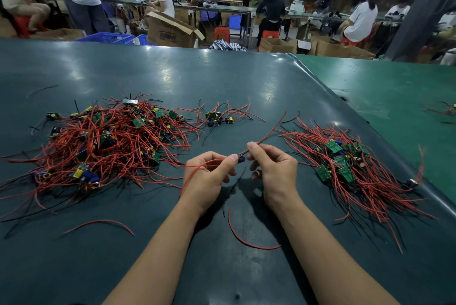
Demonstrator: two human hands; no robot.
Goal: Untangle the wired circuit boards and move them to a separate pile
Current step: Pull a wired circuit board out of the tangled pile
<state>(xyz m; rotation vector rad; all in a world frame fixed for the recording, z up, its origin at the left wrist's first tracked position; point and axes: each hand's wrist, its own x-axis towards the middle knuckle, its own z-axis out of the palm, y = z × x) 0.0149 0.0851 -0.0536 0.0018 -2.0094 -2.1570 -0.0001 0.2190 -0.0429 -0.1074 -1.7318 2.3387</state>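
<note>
Dark mat (222, 77) covers the near bench; green mat (385, 82) adjoins it at right. Beyond the far edge: open cardboard box (170, 30), blue crates (108, 37), red stools (221, 33). A bundle of striped items (227, 46) lies on the floor near the stools. Workers (360, 20) sit at long tables (222, 7) across the hall, backs mostly turned. More cartons (333, 49) stacked at right. Dark pillar (419, 8) leans into view at far right.

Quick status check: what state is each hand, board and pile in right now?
Left hand: pinching the held board.
Right hand: pinching its red wire.
Held board: lifted, between both hands.
Left pile: tangled.
Right pile: wires roughly aligned.
Small cluster: apart from both piles.
</note>
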